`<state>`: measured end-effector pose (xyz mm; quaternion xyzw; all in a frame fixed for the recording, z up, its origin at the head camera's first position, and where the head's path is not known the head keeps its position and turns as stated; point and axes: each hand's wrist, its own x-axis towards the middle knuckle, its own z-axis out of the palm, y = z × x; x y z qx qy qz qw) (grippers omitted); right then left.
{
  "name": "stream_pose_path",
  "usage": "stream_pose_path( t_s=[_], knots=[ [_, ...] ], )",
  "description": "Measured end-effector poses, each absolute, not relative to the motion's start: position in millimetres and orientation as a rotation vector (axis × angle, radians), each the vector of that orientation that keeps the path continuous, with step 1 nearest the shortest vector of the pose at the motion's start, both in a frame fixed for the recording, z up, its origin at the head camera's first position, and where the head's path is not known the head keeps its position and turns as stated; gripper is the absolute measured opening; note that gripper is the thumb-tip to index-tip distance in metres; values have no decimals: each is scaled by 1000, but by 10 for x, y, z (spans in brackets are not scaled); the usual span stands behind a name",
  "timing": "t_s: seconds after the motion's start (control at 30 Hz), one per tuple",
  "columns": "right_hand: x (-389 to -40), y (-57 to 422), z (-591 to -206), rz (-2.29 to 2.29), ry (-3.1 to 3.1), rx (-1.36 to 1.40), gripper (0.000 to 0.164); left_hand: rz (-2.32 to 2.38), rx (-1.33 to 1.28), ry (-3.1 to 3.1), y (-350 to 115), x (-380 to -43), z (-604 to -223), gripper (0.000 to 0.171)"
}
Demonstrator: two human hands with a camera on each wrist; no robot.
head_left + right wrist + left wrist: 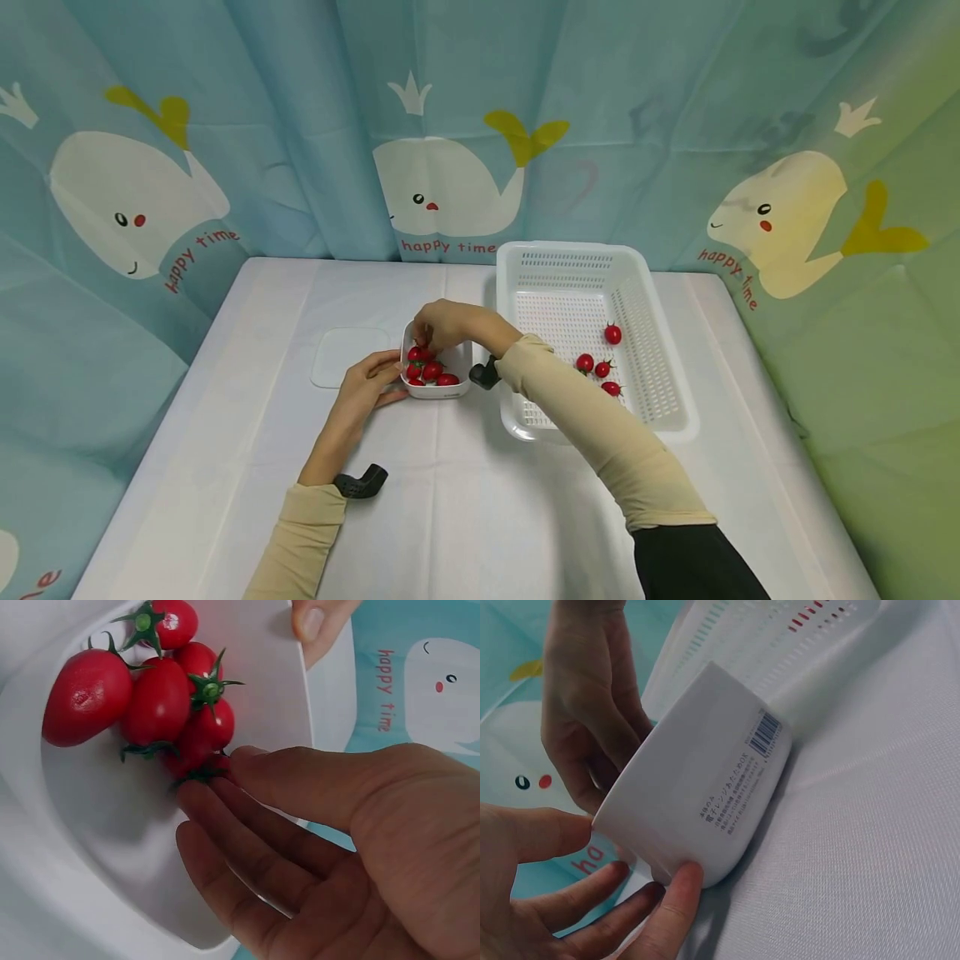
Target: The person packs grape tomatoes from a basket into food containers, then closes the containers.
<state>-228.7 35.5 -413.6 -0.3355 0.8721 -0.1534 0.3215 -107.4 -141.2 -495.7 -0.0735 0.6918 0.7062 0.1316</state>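
Observation:
A small white box (438,392) with several cherry tomatoes (431,371) in it stands on the table. My right hand (447,323) reaches into the box from its far side. In the right wrist view, its thumb and fingertips pinch a cherry tomato (221,761) beside the cluster, partly hidden by the fingers. My left hand (365,387) touches the box's left side with fairly straight, spread fingers. One fingertip meets the rim and another the lower corner in the left wrist view. Printed text and a barcode mark the underside of the box.
Right of the box stands a white perforated basket (667,367) with several loose cherry tomatoes (603,369), the right forearm crossing its near-left corner. A translucent square lid (341,358) lies on the table behind the left hand. A whale-print curtain (450,100) hangs around the table.

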Motion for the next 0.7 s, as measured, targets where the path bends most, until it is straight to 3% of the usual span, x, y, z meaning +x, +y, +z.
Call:
stream_pose_path(
  t_s=[0.7],
  knots=[
    [-2211, 701, -3851, -535, 2301, -959, 20, 2044, -213, 2019, -1409, -1077, -4956, 45]
  ],
)
